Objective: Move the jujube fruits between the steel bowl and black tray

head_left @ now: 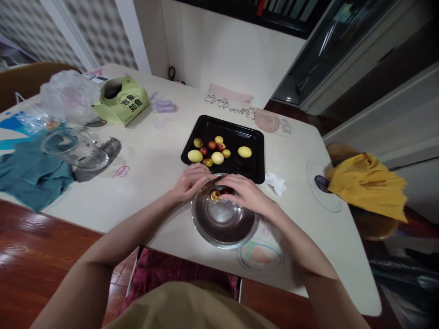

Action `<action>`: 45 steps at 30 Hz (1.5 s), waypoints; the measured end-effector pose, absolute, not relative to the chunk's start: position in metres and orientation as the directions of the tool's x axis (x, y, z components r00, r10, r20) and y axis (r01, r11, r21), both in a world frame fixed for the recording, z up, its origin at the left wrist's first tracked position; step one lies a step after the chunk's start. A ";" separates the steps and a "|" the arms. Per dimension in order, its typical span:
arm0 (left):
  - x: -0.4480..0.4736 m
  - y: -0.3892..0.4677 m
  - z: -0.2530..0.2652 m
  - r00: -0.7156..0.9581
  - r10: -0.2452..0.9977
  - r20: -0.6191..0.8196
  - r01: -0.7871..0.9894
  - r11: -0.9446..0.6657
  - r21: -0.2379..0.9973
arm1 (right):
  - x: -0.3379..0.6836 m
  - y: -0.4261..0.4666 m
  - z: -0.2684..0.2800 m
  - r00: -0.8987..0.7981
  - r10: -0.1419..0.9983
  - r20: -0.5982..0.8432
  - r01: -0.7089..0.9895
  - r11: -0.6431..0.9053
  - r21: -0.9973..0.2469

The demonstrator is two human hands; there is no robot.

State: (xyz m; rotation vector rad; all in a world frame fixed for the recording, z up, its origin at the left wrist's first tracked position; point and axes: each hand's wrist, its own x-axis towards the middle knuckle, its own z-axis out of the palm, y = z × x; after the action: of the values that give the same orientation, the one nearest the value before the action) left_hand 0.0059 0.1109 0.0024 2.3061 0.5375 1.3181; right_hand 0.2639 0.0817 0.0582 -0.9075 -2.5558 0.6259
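A shiny metal bowl (226,228) stands near the front edge of the table, with a small yellow-and-red fruit (215,195) inside toward its far side. My left hand (192,181) rests at the bowl's far left rim, fingers stretched and thumb apart. Over the far right part of the bowl reaches my right hand (245,194), its fingers extended and thumb spread. Something dark red shows beneath that hand, partly hidden. Just beyond the bowl lies a black tray (254,169) holding several small red and mottled fruits (211,145) and yellow egg-shaped fruits (244,152).
A crumpled white tissue (275,183) lies right of the tray. At the left are a glass pitcher (80,148) on its side, a teal cloth (32,171), a green tissue box (123,103) and a plastic bag (68,96). A yellow cloth (368,185) hangs over a chair at the right.
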 end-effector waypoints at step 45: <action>0.021 0.153 -0.018 0.382 0.700 0.603 0.550 -0.697 0.461 | 0.272 0.084 0.067 -0.534 0.736 0.417 0.552 0.677 -0.488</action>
State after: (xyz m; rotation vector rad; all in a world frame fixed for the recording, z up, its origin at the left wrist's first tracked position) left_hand 0.0205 0.1526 -0.0184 2.4524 1.1234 1.2100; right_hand 0.2718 0.0840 0.0673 -0.9872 -2.2826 0.3969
